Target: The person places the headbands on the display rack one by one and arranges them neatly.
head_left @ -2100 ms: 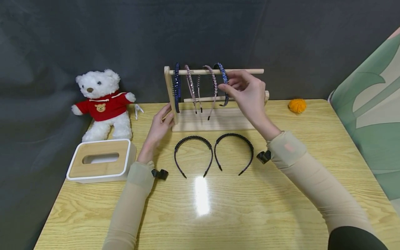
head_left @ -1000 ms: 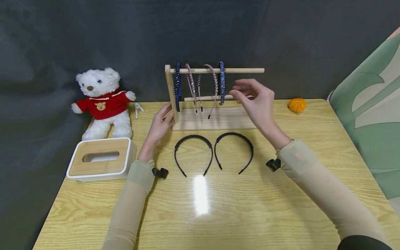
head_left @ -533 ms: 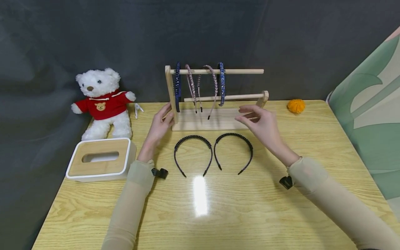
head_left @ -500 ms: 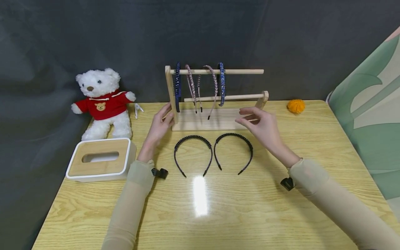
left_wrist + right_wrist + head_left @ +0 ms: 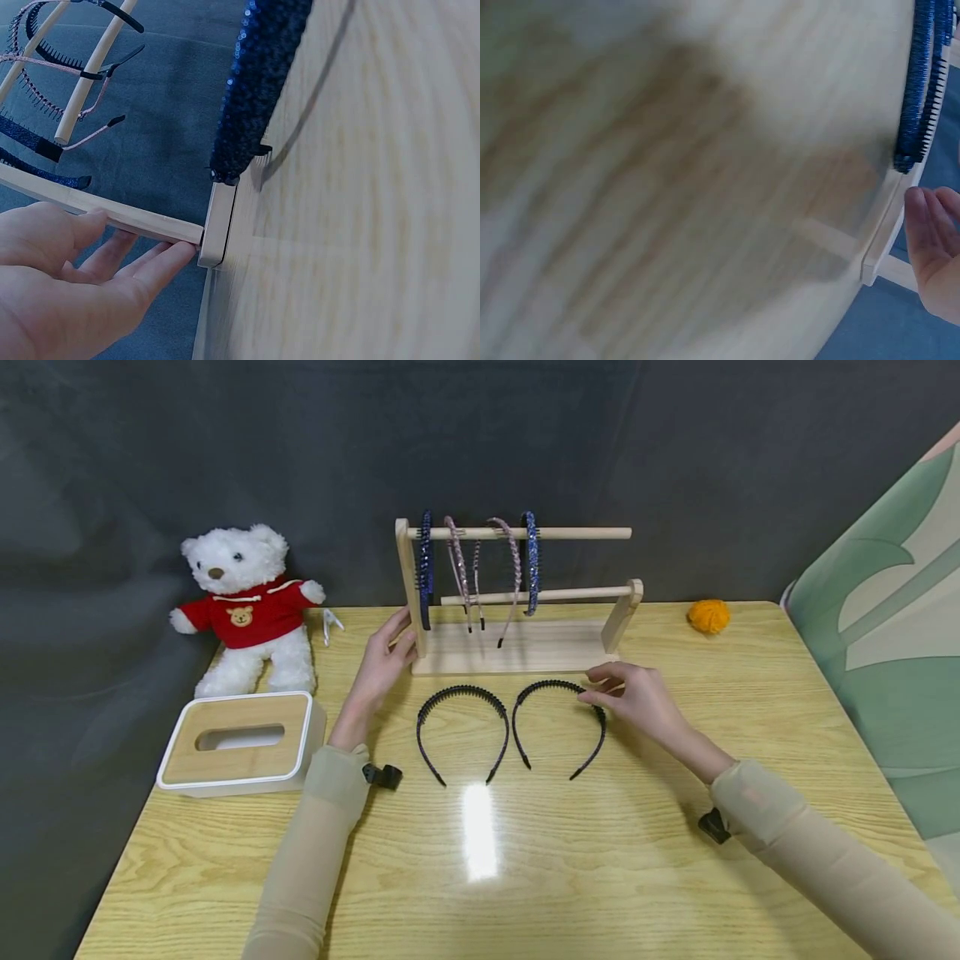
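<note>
My left hand (image 5: 382, 664) holds the left post of a wooden headband stand (image 5: 517, 647); in the left wrist view the thumb lies on one side of the post (image 5: 150, 219), the fingers on the other. On the stand's upper rod hang a dark blue headband (image 5: 426, 568), two pink ones and a glittery blue headband (image 5: 533, 568). Two dark toothed headbands lie on the table before it. Over the top right of the right headband (image 5: 553, 683) is my right hand (image 5: 633, 697), thumb and fingers parted on either side of the band.
The left dark headband (image 5: 462, 690) lies beside the other. To the left are a white teddy bear (image 5: 240, 610) in a red top, a tissue box (image 5: 240, 768) and a small white clip (image 5: 327, 625). An orange yarn ball (image 5: 708, 616) sits back right.
My right hand has let go of the glittery blue headband, now hanging on the upper rod, and moved down to the right headband on the table. My left hand stays at the post.
</note>
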Demonstrator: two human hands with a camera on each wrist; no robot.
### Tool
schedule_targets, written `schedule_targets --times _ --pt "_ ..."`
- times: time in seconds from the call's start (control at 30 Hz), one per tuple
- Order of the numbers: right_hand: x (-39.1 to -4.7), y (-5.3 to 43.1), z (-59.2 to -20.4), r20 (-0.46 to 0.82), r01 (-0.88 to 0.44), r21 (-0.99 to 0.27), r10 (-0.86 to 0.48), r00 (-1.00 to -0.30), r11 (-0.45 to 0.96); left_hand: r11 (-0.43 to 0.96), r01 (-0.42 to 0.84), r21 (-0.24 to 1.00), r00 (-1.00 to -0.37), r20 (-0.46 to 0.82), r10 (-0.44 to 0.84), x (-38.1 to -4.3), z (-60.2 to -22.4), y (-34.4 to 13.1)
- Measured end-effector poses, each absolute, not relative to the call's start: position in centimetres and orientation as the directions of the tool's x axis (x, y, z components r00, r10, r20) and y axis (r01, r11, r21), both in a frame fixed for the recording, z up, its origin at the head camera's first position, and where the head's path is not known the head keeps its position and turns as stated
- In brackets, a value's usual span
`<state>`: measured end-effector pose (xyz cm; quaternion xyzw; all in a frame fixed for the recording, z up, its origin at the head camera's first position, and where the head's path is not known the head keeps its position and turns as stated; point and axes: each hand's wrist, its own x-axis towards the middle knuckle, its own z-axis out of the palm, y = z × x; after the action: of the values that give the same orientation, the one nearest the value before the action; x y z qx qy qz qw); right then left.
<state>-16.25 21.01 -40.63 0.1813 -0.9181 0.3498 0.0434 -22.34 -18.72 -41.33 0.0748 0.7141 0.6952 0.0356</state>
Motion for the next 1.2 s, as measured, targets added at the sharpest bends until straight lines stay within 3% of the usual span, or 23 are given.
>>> schedule_targets --times 0.33,1.2 --pt "-16.40 21.74 -41.30 0.148 -0.381 -0.537 -0.360 -0.921 0.753 0.011 0.060 0.998 -0.986 0.058 0.157 -22.36 -41.37 -18.84" --pt "-16.75 21.80 -41.18 0.120 -0.383 -0.521 -0.378 -0.918 0.763 -0.002 0.063 0.998 -0.986 0.063 0.157 -22.24 -41.39 -18.72"
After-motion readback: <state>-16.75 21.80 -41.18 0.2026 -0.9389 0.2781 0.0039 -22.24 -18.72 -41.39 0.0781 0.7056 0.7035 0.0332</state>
